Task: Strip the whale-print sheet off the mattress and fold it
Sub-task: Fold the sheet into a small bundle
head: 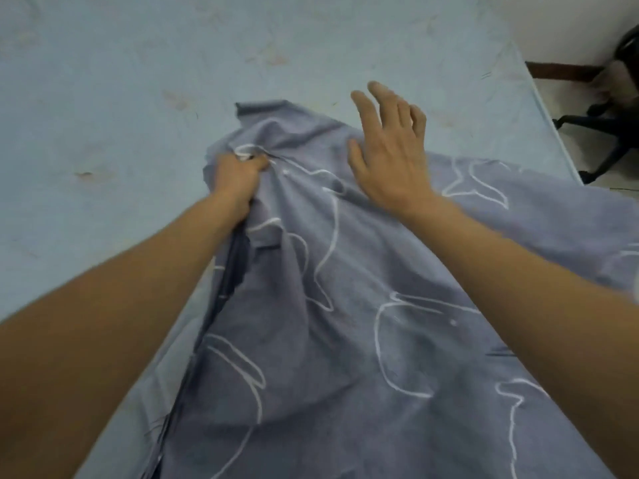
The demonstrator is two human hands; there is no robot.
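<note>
Nearest the camera, the left forearm [121,323] and right forearm [518,271] reached forward from the bottom edge, both cut off there. Under and between them lay the whale-print sheet [380,305], grey-blue with white outline whales, already gathered into a loose, creased heap on the near right part of the mattress [121,81]; its lower and right portions ran out of frame. Along its left side several layered edges showed as a dark fold line.

Farther up, the left hand [238,178] was closed in a fist round a bunched ridge of the sheet, fingertips buried in the cloth. Just beside it to the right, the right hand [390,157] was spread wide with fingers relaxed, gripping nothing; it seemed to hover over the sheet's far edge, though contact could not be made out. One corner of the sheet stuck up just beyond the left hand.

Beyond, the bare pale-blue mattress stretched away, marked with faint stains. At the far right, a dark office chair [608,133] stood on the floor [612,174] by the wall [560,29], blurred and only partly in view.
</note>
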